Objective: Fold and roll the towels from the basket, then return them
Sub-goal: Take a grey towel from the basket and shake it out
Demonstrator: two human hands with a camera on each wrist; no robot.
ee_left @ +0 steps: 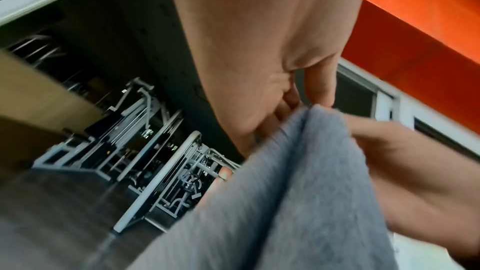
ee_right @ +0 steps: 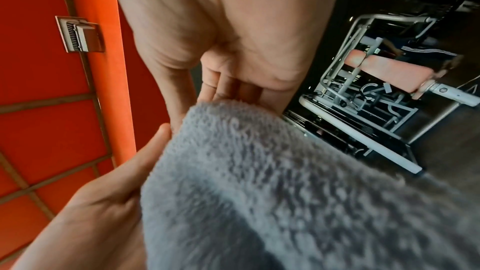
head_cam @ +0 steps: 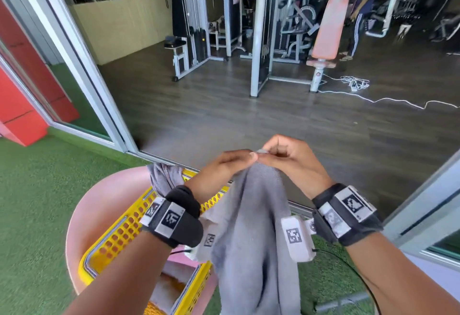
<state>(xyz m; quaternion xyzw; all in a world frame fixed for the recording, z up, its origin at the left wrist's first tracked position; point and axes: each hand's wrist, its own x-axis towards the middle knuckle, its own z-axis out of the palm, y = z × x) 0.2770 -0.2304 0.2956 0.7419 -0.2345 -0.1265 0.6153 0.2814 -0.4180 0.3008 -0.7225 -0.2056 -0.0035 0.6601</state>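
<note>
Two hands, left hand [head_cam: 225, 169] and right hand [head_cam: 290, 159], pinching one grey towel [head_cam: 254, 235]; one yellow basket [head_cam: 119, 237] below

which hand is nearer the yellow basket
Left. The left hand is above the yellow basket's far rim, pinching the grey towel; the right hand pinches the same corner, off beyond the basket's right side.

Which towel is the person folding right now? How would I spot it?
Find the yellow basket on the round pink table. Just to its right a long grey towel hangs down, pinched at its top by the left hand and right hand. The other grey towel just lies draped over the basket's far rim.
</note>
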